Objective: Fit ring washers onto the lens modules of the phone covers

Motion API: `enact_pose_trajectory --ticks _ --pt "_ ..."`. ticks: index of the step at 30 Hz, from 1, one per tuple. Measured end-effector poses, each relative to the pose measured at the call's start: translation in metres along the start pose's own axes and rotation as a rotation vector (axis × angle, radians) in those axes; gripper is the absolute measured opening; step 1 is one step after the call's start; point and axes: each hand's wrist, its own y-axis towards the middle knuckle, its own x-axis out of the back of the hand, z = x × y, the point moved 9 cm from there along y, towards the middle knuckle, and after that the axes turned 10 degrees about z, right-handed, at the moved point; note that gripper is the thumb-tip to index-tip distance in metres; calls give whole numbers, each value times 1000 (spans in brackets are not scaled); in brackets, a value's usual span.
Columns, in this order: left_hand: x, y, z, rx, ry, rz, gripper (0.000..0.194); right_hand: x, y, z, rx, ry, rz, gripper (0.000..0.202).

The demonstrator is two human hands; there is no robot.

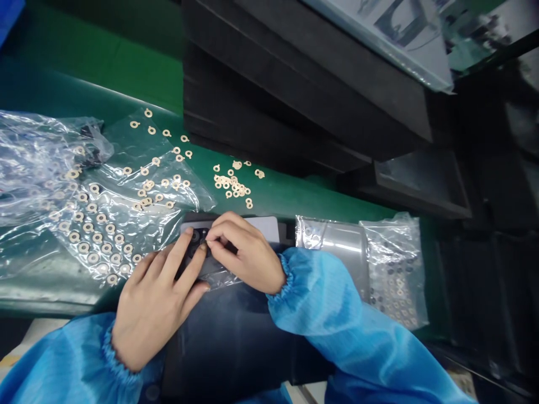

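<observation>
Left hand (154, 303) spread flat, fingertips steadying a small black plate with round openings (196, 235) near the left end of a pale grey flat panel (268, 227); right hand (248, 255) drawn to a thumb-and-finger pinch at the plate — anything between the tips, cannot tell. Main risk, as judged: uneven fingertip pressure could skew the plate, and a loose pinch could drop a small piece unseen under the fingers. Thin tan tabbed rings (236, 188), heaped and overlapping on the green desk (290, 196), may come up doubled; a dragged clear plastic sheet (197, 193) could scatter its own. Writing: no brand, label or lettering legible.
</observation>
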Motion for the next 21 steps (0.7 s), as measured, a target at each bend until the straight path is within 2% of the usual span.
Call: enact_pose_trajectory --ticks 3,7,10,14,17,21 --pt "2 0 0 0 0 -6 40 1 0 -2 -23 42 8 15" --pt "2 1 0 0 3 -7 40 -3 1 1 4 -12 30 15" --pt "0 1 0 0 7 0 42 2 1 2 37 42 -13 13" --pt "-1 -1 0 13 7 16 42 34 -6 1 21 225 -207 10" --pt "-1 -1 1 17 19 12 41 65 -13 16 54 221 -292 16" --pt "-3 -2 5 21 45 -6 42 118 -19 42 98 201 -420 29"
